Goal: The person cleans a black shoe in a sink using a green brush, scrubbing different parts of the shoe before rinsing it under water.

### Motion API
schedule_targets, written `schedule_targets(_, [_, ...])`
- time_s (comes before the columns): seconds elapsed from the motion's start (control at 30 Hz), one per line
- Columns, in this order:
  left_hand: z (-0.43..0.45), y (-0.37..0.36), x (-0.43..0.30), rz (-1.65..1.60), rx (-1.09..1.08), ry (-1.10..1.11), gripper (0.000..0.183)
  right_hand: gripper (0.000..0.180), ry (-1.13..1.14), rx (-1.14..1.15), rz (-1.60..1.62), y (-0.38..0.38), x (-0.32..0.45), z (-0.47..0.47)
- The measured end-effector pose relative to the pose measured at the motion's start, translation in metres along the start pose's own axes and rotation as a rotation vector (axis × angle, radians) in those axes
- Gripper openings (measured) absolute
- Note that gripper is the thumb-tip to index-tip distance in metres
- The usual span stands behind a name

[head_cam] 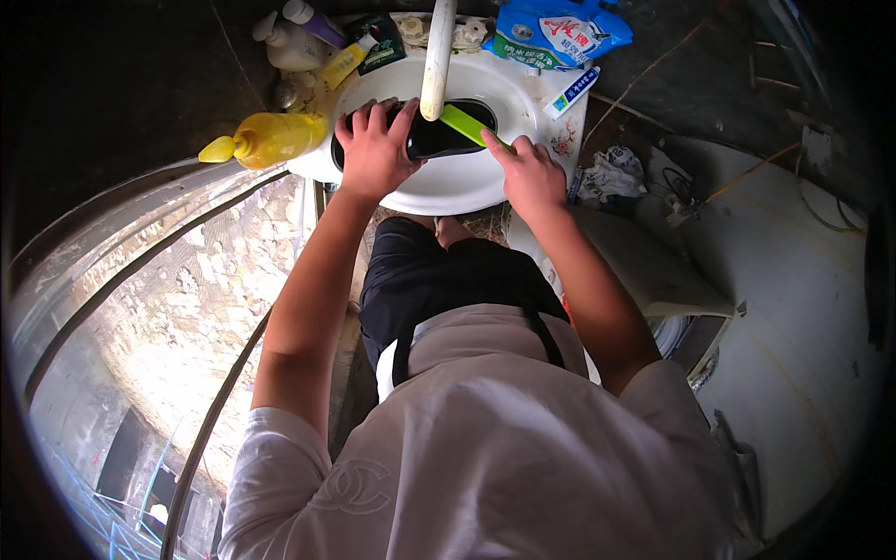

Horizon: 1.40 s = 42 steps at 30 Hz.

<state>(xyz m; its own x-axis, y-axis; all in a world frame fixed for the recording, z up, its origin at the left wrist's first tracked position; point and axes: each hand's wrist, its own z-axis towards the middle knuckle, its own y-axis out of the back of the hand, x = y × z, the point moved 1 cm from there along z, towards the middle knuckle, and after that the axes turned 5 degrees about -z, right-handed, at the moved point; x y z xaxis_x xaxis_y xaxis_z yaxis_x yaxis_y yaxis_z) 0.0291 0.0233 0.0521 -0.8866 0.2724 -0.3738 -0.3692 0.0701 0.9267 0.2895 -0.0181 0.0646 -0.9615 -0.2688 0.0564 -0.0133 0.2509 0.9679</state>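
Observation:
A black shoe or similar dark, glossy item (437, 140) lies across the white ceramic washbasin (448, 192); its exact kind is unclear. My left hand (378, 143) grips its left part, fingers over the far edge and thumb on the near side. My right hand (528, 168) holds a bright green plastic handle (465, 126), probably of a brush, with the index finger stretched along it. The handle's far end rests at the black item, behind the white spout (437, 63), so its head cannot be made out.
At the left stand a yellow squeeze bottle (280, 140) and a pump bottle (294, 45), with a yellow tube (346, 61) near the back rim. A blue detergent bag (560, 31) and toothpaste tube (572, 92) lie at the right. A crumpled plastic bag (614, 173) sits beyond.

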Motion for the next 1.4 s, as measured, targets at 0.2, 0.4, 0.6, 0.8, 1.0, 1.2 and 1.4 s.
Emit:
schedule_targets(0.2, [-0.02, 0.005, 0.003, -0.025, 0.073, 0.078, 0.099, 0.074, 0.076, 0.045, 0.142, -0.015, 0.01, -0.01])
schedule_targets(0.4, [-0.035, 0.002, 0.004, 0.112, 0.104, 0.151, 0.099, 0.055, -0.248, 0.08, 0.314, 0.004, -0.042, -0.011])
schedule_targets(0.6, [-0.037, -0.015, -0.001, 0.165, 0.225, 0.17, 0.107, 0.03, -0.274, -0.285, 0.237, 0.112, -0.041, 0.013])
schedule_targets(0.8, [-0.039, -0.029, -0.002, 0.182, 0.234, 0.197, 0.107, 0.023, 0.055, -0.671, -0.05, 0.183, -0.028, 0.097])
schedule_targets(1.0, [-0.037, -0.039, -0.009, 0.178, 0.243, 0.213, 0.11, 0.012, 0.173, -0.428, -0.341, 0.199, 0.009, 0.187])
schedule_targets(1.2, [-0.046, -0.038, -0.002, 0.186, 0.278, 0.291, 0.11, 0.018, 0.42, -0.459, -0.267, 0.19, 0.025, 0.195])
schedule_targets(1.4, [-0.043, -0.043, -0.004, 0.136, 0.238, 0.308, 0.106, 0.024, -0.014, -0.656, 0.448, 0.102, 0.002, 0.093])
